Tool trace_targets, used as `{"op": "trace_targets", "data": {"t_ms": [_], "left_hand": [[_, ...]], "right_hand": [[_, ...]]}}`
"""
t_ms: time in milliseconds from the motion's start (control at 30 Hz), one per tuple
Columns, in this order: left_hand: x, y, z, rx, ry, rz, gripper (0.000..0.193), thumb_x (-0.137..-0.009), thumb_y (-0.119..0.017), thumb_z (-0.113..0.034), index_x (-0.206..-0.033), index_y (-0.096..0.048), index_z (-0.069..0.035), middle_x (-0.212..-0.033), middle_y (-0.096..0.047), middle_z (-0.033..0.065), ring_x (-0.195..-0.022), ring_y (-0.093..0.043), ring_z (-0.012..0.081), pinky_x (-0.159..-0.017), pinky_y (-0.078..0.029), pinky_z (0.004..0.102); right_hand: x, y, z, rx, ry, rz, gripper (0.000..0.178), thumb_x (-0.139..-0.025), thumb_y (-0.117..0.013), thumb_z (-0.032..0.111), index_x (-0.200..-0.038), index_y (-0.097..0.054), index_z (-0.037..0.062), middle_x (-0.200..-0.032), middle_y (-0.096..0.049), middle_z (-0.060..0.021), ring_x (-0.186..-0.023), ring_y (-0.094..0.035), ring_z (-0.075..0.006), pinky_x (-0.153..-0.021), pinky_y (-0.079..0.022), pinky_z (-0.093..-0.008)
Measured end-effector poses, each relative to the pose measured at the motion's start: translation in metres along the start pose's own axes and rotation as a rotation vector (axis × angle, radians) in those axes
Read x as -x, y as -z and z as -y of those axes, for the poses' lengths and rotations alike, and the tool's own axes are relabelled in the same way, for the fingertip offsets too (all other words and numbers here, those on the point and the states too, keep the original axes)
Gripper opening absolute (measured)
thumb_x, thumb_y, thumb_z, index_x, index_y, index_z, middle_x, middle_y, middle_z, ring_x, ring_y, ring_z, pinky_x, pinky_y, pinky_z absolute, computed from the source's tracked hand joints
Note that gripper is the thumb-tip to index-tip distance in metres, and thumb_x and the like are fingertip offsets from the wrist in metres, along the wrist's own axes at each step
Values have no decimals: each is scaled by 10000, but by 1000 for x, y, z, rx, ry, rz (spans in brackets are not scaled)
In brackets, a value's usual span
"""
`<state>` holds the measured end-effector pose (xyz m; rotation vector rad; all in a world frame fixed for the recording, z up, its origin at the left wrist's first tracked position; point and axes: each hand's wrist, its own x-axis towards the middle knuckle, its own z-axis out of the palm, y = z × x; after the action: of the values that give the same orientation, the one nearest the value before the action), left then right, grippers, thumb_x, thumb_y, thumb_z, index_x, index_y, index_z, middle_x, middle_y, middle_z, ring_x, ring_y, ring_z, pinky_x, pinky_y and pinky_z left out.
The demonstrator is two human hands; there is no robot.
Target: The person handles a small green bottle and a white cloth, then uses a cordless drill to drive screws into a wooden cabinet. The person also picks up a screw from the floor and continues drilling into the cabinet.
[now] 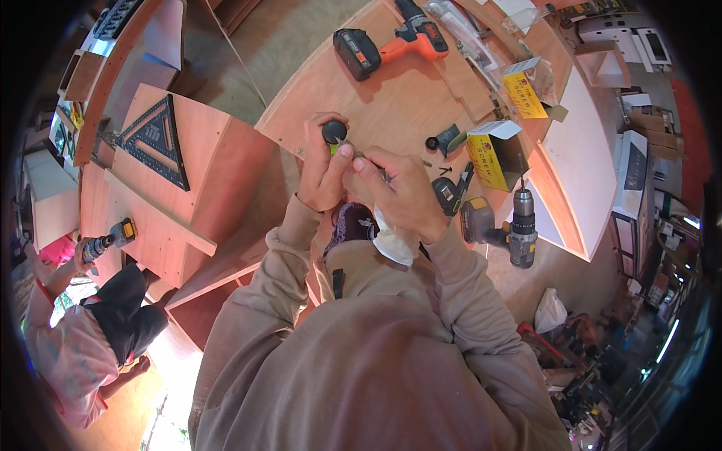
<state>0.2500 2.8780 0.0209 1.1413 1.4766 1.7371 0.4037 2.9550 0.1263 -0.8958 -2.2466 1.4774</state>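
Both my hands meet over the near edge of a wooden panel. My left hand is closed round a black, round-ended object with a bit of green on it; its kind is unclear. Just beside it, my right hand is closed, with thumb and fingers pinching a thin piece against the object's tip. Fingers hide most of that piece. Below my right wrist hangs something white and crumpled. A tape measure and a few dark screws lie right of my right hand.
An orange-black cordless drill lies at the panel's far side. Yellow screw boxes and a grey-yellow drill are at the right. A black triangular square rests on plywood at the left. Nearby, another person holds a drill.
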Motion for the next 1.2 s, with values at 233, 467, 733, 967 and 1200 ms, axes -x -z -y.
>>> {"op": "trace_targets", "data": {"t_ms": [233, 467, 733, 967, 1200], "left_hand": [[0, -2, 1, 42, -24, -8, 435, -990, -608, -174, -1370, -496, 7, -1233, -512, 141, -1147, -503, 268, -1073, -400, 386], [-3, 0, -1, -29, -71, 5, 431, -997, -607, -145, -1380, -476, 3, -1246, -508, 150, -1151, -507, 262, -1083, -400, 392], [-4, -1, -3, -30, -57, 13, 419, -1015, -600, -158, -1378, -477, 11, -1241, -506, 162, -1144, -508, 273, -1071, -403, 401], [-4, 1, 1, -90, -97, 21, 429, -1040, -597, -239, -1367, -479, 13, -1242, -509, 174, -1144, -508, 283, -1071, -402, 405], [4, -6, -1, 62, -50, -6, 545, -1037, -614, -363, -1406, -477, 14, -1271, -502, 151, -1182, -492, 265, -1085, -383, 402]], "right_hand": [[-2, 1, -8, -76, 44, 12, 327, -1108, -616, 269, -947, -645, -15, -690, -494, -151, -623, -429, -183, -583, -413, -367], [-1, -1, -11, -72, 12, 1, 332, -1110, -613, 271, -939, -636, -12, -689, -494, -143, -629, -413, -189, -580, -414, -370], [0, -7, -10, 90, 94, -104, 308, -1102, -620, 274, -921, -619, 24, -686, -553, -203, -572, -570, -381, -549, -426, -452], [1, -5, -9, 248, 165, -95, 244, -1083, -619, 241, -929, -634, 52, -750, -636, -215, -679, -651, -449, -577, -466, -508], [21, -18, 0, 158, 47, -263, 297, -1102, -602, 269, -918, -599, 35, -741, -630, -216, -697, -660, -440, -596, -470, -513]]}}
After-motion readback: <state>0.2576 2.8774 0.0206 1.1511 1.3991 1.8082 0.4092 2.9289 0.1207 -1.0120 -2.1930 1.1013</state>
